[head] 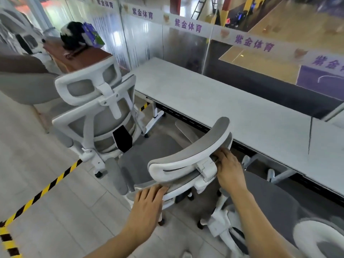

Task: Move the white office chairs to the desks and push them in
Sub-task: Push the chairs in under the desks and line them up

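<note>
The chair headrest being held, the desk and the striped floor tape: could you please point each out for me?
chair headrest (191, 146), head view, on its grey padded front.
desk (214, 101), head view, on its bare top.
striped floor tape (44, 190), head view, mid-strip on the floor.

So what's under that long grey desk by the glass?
Under the desk a white leg with a wheeled foot and a dark slotted rail show. The chair held by both hands hides the space farther right.

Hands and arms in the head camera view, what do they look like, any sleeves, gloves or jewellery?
Both are bare: the left hand and right hand wear no gloves, rings or watch that I can see, and no sleeves cover the visible forearms.
</note>
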A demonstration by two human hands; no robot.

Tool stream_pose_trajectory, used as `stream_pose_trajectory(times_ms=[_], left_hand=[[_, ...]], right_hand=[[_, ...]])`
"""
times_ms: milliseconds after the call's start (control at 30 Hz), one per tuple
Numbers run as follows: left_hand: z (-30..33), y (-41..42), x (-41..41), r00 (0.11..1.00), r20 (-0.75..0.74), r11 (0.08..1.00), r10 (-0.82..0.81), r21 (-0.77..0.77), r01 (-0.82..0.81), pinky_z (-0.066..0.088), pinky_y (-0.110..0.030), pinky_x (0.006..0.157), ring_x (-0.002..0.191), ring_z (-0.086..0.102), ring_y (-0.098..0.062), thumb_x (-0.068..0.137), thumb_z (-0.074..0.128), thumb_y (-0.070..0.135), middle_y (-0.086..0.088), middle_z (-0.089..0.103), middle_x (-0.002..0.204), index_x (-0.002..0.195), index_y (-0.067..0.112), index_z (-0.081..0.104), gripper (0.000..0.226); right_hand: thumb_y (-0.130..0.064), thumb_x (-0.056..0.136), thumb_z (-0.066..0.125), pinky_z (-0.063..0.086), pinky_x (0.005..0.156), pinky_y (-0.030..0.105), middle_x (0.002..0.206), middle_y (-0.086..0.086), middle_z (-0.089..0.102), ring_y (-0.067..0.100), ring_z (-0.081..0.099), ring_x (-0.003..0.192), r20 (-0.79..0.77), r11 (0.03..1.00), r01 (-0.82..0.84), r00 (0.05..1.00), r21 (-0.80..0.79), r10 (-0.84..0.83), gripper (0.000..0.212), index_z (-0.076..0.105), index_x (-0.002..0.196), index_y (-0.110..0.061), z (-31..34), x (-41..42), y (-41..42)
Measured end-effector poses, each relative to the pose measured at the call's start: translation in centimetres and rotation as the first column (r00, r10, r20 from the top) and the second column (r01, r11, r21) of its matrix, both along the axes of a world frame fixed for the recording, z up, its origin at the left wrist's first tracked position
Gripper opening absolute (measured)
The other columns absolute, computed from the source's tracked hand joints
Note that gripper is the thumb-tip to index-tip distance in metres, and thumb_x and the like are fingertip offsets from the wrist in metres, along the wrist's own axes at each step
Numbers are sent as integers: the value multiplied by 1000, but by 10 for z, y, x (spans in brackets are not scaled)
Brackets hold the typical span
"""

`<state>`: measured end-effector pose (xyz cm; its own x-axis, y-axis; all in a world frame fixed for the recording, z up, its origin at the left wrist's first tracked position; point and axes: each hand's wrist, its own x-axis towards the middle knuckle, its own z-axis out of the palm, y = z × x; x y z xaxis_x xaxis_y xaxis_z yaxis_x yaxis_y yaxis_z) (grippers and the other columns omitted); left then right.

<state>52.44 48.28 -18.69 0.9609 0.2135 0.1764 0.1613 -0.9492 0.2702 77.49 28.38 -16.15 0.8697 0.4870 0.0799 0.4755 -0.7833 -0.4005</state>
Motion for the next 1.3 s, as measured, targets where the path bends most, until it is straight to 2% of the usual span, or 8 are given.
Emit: stream_pose_trajectory(times_ms=[467, 600, 733, 833, 933, 1033, 1200, 1300], left_hand=[[-5, 144, -96, 970, 147, 981, -194, 27, 192, 33, -53, 110, 120, 52, -34, 94, 50, 40, -9, 59, 130, 129, 13, 60, 45], [-6, 183, -109, 975, 161, 987, -156, -6, 159, 28, -60, 114, 126, 47, -43, 95, 46, 44, -18, 56, 131, 128, 9, 60, 51], [-12, 228, -104, 960, 151, 971, -236, -12, 240, 24, -64, 114, 129, 42, -49, 91, 49, 56, -19, 55, 129, 124, 11, 62, 57], [-18, 253, -98, 945, 168, 959, -282, 28, 281, 21, -65, 116, 129, 42, -50, 91, 47, 62, -20, 55, 129, 121, 12, 63, 60], [-24, 265, -92, 926, 182, 944, -330, 54, 326, 21, -67, 114, 129, 41, -50, 93, 46, 61, -21, 54, 129, 123, 13, 61, 59], [-23, 267, -82, 926, 166, 941, -338, 37, 336, 20, -67, 115, 131, 40, -48, 93, 47, 61, -19, 53, 130, 125, 16, 60, 57], [-15, 265, -56, 936, 159, 948, -315, 4, 319, 18, -65, 117, 131, 40, -46, 92, 46, 63, -15, 53, 128, 124, 18, 63, 57], [-17, 265, -42, 936, 147, 945, -319, -21, 325, 19, -66, 116, 133, 38, -46, 91, 46, 64, -15, 52, 129, 125, 19, 61, 57]], right_hand=[[-28, 94, 41, 29, 118, 48, 133, 10, 58, 35, 43, 132, 30, 858, 514, 858, -21, -513, 40, 64, 123, -12, -18, -228, 85], [-44, 83, 45, 36, 109, 51, 112, 3, 62, 36, 53, 111, 82, 879, 474, 879, -50, -470, 45, 68, 114, -22, -15, -277, 102], [-60, 77, 54, 18, 121, 50, 127, -9, 55, 23, 50, 123, 25, 858, 511, 860, -48, -510, 53, 61, 124, -34, -16, -309, 80], [-57, 79, 60, 29, 115, 41, 132, -16, 46, 18, 47, 127, 10, 886, 458, 888, 70, -460, 53, 58, 127, -33, -17, -329, 75], [-63, 80, 69, 28, 114, 32, 144, -19, 32, -1, 22, 141, -38, 884, 449, 893, 128, -449, 66, 49, 137, -36, -21, -348, 92], [-69, 79, 69, 22, 118, 33, 154, -13, 25, 6, 10, 150, -119, 831, 514, 858, 212, -500, 70, 47, 137, -37, -24, -344, 104], [-73, 77, 69, 26, 111, 17, 145, -11, 35, -3, 17, 145, -102, 821, 499, 865, 279, -491, 64, 54, 125, -33, -19, -308, 104], [-73, 76, 71, 39, 110, 31, 134, -14, 42, 8, 35, 139, -99, 823, 476, 877, 311, -470, 61, 57, 119, -33, -20, -290, 102]])
